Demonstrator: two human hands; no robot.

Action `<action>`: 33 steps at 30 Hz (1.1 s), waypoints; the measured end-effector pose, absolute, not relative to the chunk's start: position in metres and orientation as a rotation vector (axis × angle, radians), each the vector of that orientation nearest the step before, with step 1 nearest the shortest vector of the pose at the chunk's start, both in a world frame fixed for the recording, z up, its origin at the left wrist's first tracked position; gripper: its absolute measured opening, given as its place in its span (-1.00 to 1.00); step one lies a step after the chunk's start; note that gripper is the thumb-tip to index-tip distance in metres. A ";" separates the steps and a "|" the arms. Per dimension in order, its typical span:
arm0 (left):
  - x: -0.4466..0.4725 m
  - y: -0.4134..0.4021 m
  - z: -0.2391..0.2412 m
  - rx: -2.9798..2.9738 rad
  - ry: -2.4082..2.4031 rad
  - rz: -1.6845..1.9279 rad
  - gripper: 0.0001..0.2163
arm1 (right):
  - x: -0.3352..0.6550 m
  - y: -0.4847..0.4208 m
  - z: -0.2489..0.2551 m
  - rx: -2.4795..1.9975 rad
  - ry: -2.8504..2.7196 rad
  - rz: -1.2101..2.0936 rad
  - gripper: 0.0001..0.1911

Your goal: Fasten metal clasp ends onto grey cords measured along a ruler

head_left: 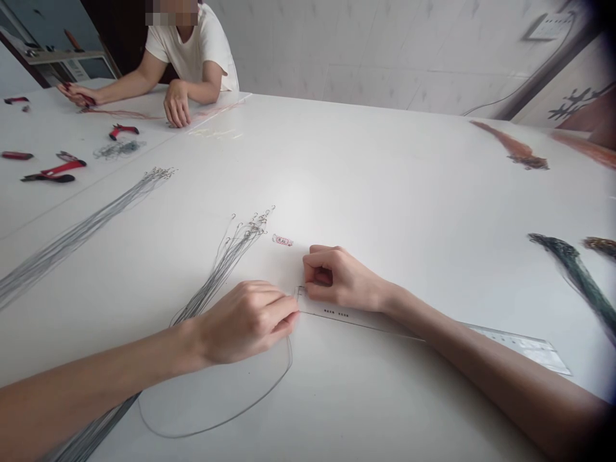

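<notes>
My left hand (250, 321) is closed, thumb and fingertips pinched together on a thin grey cord (226, 423) that loops below it onto the table. Close beside it my right hand (337, 276) is curled with its fingertips pressed together near the left end of a clear ruler (524, 350); what it pinches is hidden. Under my left forearm runs a bundle of grey cords (212, 285), with small metal hooks (257, 224) at the far ends. A small red-and-white wrapped packet (282, 240) lies just beyond my hands.
Another bundle of hooked cords (96, 224) lies at left. Red-handled pliers (60, 168) and a grey wire tangle (118, 149) are farther back. A co-worker (192, 58) in white sits across the table. Dark green (572, 269) and orange bundles (514, 144) lie at right.
</notes>
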State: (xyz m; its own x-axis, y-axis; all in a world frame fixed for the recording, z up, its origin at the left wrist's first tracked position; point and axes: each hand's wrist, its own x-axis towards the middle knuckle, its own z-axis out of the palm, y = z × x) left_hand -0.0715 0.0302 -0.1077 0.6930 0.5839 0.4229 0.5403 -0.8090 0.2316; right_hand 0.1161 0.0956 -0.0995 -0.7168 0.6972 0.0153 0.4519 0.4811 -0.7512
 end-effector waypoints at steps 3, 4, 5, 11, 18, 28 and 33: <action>-0.071 0.031 -0.107 2.820 0.924 0.745 -0.81 | 0.116 0.096 -0.099 -0.968 -2.413 1.084 -0.85; -0.071 0.031 -0.107 2.821 0.921 0.745 -0.81 | 0.116 0.096 -0.099 -0.969 -2.415 1.084 -0.85; -0.071 0.031 -0.107 2.821 0.918 0.752 -0.81 | 0.116 0.096 -0.099 -0.971 -2.416 1.082 -0.86; -0.072 0.030 -0.107 2.832 0.914 0.758 -0.81 | 0.116 0.096 -0.099 -0.975 -2.423 1.082 -0.86; -0.072 0.030 -0.108 2.845 0.916 0.733 -0.80 | 0.116 0.096 -0.099 -0.970 -2.420 1.088 -0.87; -0.073 0.030 -0.109 2.850 0.906 0.733 -0.80 | 0.116 0.095 -0.098 -0.979 -2.420 1.092 -0.86; -0.072 0.030 -0.108 2.848 0.914 0.724 -0.81 | 0.116 0.095 -0.099 -0.982 -2.408 1.097 -0.86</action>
State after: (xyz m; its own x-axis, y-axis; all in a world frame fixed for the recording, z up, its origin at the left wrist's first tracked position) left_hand -0.0723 0.0298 -0.1081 0.7132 0.5640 0.4162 0.5339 -0.8218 0.1989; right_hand 0.1159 0.0952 -0.0990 -0.7136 0.7006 0.0044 0.4564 0.4697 -0.7557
